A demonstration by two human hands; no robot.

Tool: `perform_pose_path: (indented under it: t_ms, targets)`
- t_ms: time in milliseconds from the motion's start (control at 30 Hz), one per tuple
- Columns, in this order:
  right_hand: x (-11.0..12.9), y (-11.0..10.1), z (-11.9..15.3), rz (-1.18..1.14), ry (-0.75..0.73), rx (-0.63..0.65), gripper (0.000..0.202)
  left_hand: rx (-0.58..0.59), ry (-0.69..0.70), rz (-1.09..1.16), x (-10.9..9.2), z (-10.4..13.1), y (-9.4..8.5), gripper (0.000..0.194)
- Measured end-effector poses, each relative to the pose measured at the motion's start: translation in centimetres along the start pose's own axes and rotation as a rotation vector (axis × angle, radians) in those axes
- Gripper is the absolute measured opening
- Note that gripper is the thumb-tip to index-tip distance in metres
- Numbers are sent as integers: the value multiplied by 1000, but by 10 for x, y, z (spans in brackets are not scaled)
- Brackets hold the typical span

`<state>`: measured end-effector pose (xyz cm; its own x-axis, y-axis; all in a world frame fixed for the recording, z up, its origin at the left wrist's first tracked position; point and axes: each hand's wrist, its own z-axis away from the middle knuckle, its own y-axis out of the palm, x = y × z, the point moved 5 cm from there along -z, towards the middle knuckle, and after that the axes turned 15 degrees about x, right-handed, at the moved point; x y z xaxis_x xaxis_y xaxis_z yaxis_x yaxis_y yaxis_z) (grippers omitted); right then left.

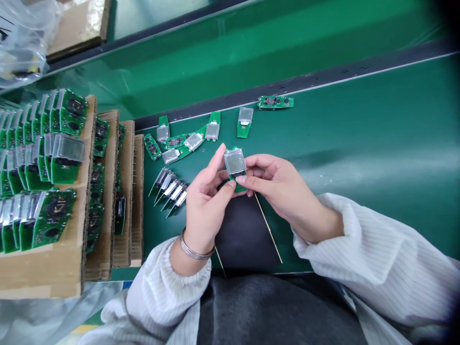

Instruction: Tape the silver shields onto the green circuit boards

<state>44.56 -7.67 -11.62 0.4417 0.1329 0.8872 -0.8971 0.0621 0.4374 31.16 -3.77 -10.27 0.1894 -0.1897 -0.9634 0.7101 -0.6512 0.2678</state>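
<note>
Between both hands is a small green circuit board [235, 164] with a square grey display facing up. My left hand [208, 201] grips its lower left side, thumb on the lower end and index finger stretched up beside the display. From the right, my right hand [276, 184] pinches the board's lower edge with thumb and fingers. Below the hands lies a black rectangular mat [244, 235] with pale side edges. A row of circuit boards with displays [170, 188] leans on the bench just left of my left hand.
Several loose boards lie ahead, among them one with its display up [245, 120] and one at the ledge [276, 102]. On the left, cardboard racks [88, 201] hold many upright boards. A clear plastic bag [25, 38] and a cardboard box [77, 26] sit at the upper left.
</note>
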Motion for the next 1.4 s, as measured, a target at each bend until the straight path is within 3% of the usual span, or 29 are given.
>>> perform_pose_path:
  t_ms: [400, 533, 1400]
  targets:
    - [-1, 0, 0, 22, 43, -52, 36, 29, 19, 14, 3, 0, 2, 58]
    - [-1, 1, 0, 29, 44, -5, 38, 9, -6, 18, 4, -1, -2, 59]
    - [7, 0, 1, 58, 62, 36, 19, -114, -122, 70, 3, 0, -7, 53]
